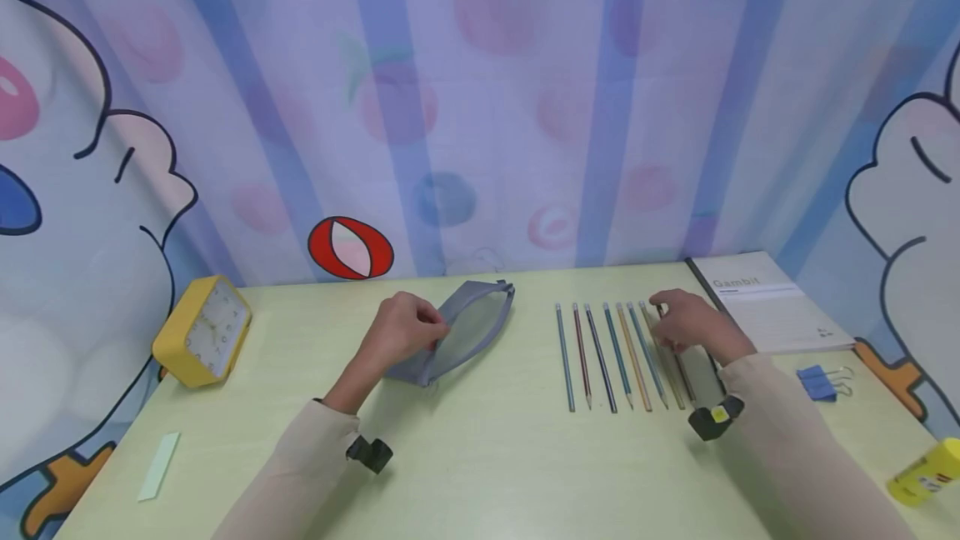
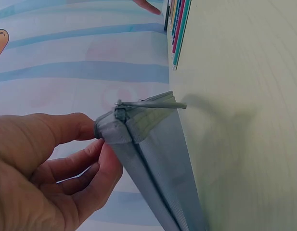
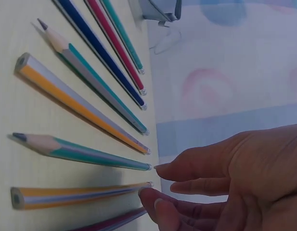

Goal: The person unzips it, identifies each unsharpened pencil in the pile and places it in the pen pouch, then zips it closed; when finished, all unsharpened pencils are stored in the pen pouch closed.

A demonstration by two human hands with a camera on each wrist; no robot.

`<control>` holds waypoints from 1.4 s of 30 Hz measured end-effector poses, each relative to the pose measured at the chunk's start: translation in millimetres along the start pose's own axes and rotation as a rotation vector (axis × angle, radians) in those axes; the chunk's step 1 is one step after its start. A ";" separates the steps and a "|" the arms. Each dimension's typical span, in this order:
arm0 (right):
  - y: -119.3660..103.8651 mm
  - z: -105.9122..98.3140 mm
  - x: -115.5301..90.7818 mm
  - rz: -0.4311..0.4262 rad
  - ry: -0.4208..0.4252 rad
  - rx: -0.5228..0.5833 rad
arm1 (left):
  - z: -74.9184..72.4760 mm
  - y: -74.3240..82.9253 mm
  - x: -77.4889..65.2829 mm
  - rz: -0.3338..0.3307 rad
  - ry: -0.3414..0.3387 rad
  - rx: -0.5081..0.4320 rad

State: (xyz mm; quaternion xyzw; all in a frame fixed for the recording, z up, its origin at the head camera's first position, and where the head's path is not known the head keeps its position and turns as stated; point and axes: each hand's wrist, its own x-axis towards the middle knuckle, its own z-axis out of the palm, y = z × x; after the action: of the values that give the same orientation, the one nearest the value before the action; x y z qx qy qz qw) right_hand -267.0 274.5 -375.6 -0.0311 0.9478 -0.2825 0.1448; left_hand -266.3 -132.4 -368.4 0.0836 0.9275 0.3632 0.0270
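Note:
My left hand (image 1: 402, 327) pinches the near rim of a grey-blue zip pencil case (image 1: 411, 370) between thumb and fingers. The case gapes toward the right, and its zip end (image 2: 121, 111) shows in the left wrist view. On the table's right half lies a row of several pencils in teal, red, navy and yellow. Over the right end of that row hovers my right hand (image 1: 693, 323), thumb and fingers parted. In the right wrist view its fingertips are right at the capped ends of a yellow pencil (image 3: 81, 195) and a teal pencil (image 3: 95, 154).
A yellow clock (image 1: 202, 332) and a pale green strip (image 1: 159, 467) are on the left. At right lie a Gambit notebook (image 1: 780, 311), a blue binder clip (image 1: 817, 383) and a yellow tube (image 1: 926, 473). A printed curtain (image 1: 495, 148) hangs behind the table (image 1: 480, 473).

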 end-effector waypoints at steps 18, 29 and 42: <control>-2.8 22.8 2.1 0.037 0.078 -0.173 | 4.2 0.0 -1.2 -0.004 -0.009 -0.009; -7.4 27.7 -1.1 0.034 0.083 -0.248 | 0.9 -0.2 -2.0 -0.006 0.002 -0.001; -15.8 36.2 3.7 0.100 0.079 -0.341 | 0.6 -1.1 -1.7 -0.020 0.004 -0.015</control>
State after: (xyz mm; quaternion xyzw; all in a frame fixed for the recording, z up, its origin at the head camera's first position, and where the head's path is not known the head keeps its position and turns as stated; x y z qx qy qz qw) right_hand -260.3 241.6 -396.9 0.0031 0.9872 -0.1114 0.1141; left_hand -264.7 -133.1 -369.6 0.0737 0.9257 0.3698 0.0293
